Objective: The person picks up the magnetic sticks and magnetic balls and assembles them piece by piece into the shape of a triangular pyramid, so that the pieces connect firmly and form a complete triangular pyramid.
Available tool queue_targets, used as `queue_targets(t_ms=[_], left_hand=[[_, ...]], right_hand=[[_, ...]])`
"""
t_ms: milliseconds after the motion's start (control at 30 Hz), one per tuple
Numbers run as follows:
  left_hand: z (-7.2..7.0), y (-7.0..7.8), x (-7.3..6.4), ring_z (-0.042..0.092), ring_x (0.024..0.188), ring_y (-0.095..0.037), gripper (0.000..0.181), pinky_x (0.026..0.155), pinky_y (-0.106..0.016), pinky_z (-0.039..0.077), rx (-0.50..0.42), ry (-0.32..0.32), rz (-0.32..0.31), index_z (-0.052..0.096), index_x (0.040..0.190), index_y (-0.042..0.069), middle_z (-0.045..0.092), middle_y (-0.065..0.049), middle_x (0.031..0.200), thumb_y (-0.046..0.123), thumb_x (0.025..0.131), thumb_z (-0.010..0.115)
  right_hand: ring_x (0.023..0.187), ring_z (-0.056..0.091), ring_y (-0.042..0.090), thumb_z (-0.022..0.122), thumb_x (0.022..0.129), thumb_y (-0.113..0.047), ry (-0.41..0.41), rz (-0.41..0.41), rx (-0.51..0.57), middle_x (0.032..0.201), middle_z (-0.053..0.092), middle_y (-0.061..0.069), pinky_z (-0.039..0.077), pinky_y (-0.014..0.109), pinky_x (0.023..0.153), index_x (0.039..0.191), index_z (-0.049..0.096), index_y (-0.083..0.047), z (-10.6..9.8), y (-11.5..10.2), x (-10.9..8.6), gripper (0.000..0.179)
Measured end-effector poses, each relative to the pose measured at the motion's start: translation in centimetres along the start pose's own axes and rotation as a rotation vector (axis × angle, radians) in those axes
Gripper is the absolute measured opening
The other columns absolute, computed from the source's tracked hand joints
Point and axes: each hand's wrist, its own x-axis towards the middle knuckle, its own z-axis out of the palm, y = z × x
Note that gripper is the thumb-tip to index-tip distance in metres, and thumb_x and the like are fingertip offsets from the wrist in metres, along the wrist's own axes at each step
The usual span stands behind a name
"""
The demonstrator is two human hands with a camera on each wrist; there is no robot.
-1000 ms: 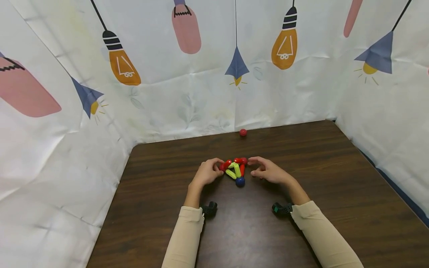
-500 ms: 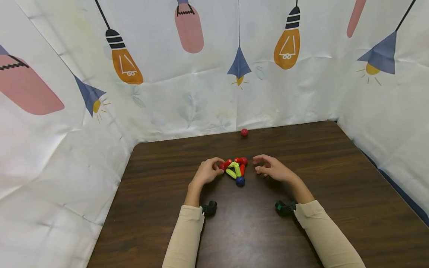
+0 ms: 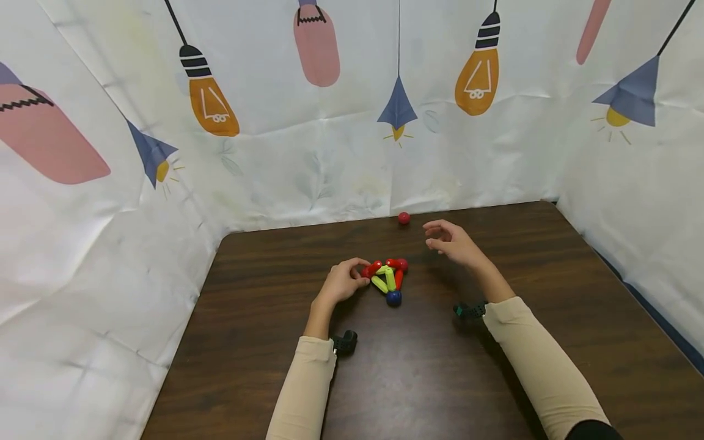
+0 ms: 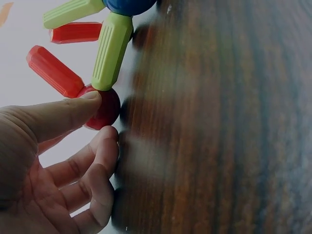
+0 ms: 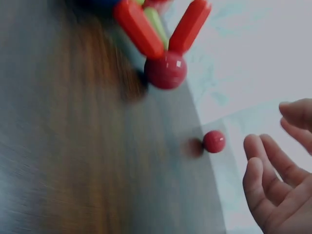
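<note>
My left hand [image 3: 340, 283] pinches a red ball [image 4: 110, 108] at the left corner of a small construction of ball joints and ribbed sticks. A blue ball [image 3: 393, 298] forms its front corner, and another red ball [image 5: 165, 69] its right corner. Red sticks [image 4: 55, 71] and lime-green sticks [image 4: 112, 51] join or branch from the balls; some stick up with free ends. Raised over the table, my right hand [image 3: 452, 244] has loosely bent fingers with nothing between them. A loose red ball [image 3: 404, 218] lies to its left, near the table's back edge.
The dark wood-grain table [image 3: 264, 318] ends at the back against a white fabric sheet [image 3: 341, 159] printed with lamps and bulbs. The sheet also hangs on the left and right sides. Each wrist wears a black camera band [image 3: 345, 343].
My right hand has left the right side of the construction and moved up toward the back of the table. The left hand stays on its red ball, and the construction stays in place.
</note>
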Motion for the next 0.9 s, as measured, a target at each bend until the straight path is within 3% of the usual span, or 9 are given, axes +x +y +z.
queue_targets(t_ms=[133,333,500,600,700,900], left_hand=[[0.0,0.0,0.2,0.058,0.069,-0.016,0.032,0.067,-0.030,0.044,0.009,0.011,-0.001,0.071,0.124,0.020,0.067,-0.003,0.081,0.018,0.092,0.077],[0.0,0.1,0.2,0.058,0.069,-0.016,0.031,0.067,-0.030,0.044,0.012,0.027,-0.015,0.072,0.123,0.021,0.068,-0.002,0.081,0.018,0.093,0.077],[0.0,0.1,0.1,0.058,0.071,-0.017,0.031,0.068,-0.031,0.045,0.002,0.033,-0.018,0.072,0.123,0.020,0.069,-0.003,0.082,0.018,0.093,0.077],[0.0,0.1,0.1,0.058,0.071,-0.016,0.031,0.069,-0.031,0.045,-0.004,0.033,-0.020,0.072,0.123,0.021,0.069,-0.003,0.083,0.018,0.093,0.076],[-0.1,0.0,0.1,0.058,0.070,-0.016,0.031,0.067,-0.030,0.045,-0.009,0.030,-0.019,0.072,0.123,0.020,0.069,-0.003,0.083,0.019,0.093,0.076],[-0.1,0.0,0.0,0.057,0.068,-0.016,0.032,0.063,-0.029,0.044,-0.021,0.024,-0.023,0.072,0.124,0.020,0.068,-0.004,0.082,0.019,0.092,0.077]], right_hand=[[0.110,0.059,0.048,0.063,0.103,-0.021,-0.042,0.024,-0.030,0.144,0.052,0.027,0.052,0.055,0.091,0.146,0.052,-0.010,-0.4,-0.2,2.6,0.047],[0.115,0.060,0.039,0.065,0.102,-0.023,-0.119,0.067,-0.074,0.153,0.046,0.021,0.050,0.059,0.094,0.153,0.045,-0.011,-0.6,-0.4,5.8,0.056],[0.106,0.061,0.040,0.064,0.102,-0.018,-0.147,0.085,-0.109,0.158,0.039,0.019,0.053,0.055,0.090,0.154,0.045,-0.011,-0.2,0.2,8.0,0.055],[0.100,0.060,0.042,0.064,0.101,-0.013,-0.167,0.067,-0.119,0.162,0.033,0.021,0.054,0.052,0.084,0.155,0.042,-0.007,0.3,0.9,8.9,0.059],[0.106,0.058,0.041,0.064,0.101,-0.009,-0.186,0.062,-0.113,0.166,0.024,0.023,0.054,0.055,0.085,0.158,0.036,-0.003,0.8,0.9,9.3,0.064],[0.116,0.057,0.038,0.064,0.100,-0.009,-0.203,0.074,-0.131,0.169,0.012,0.020,0.056,0.050,0.086,0.161,0.030,-0.009,1.8,1.6,10.4,0.070]])
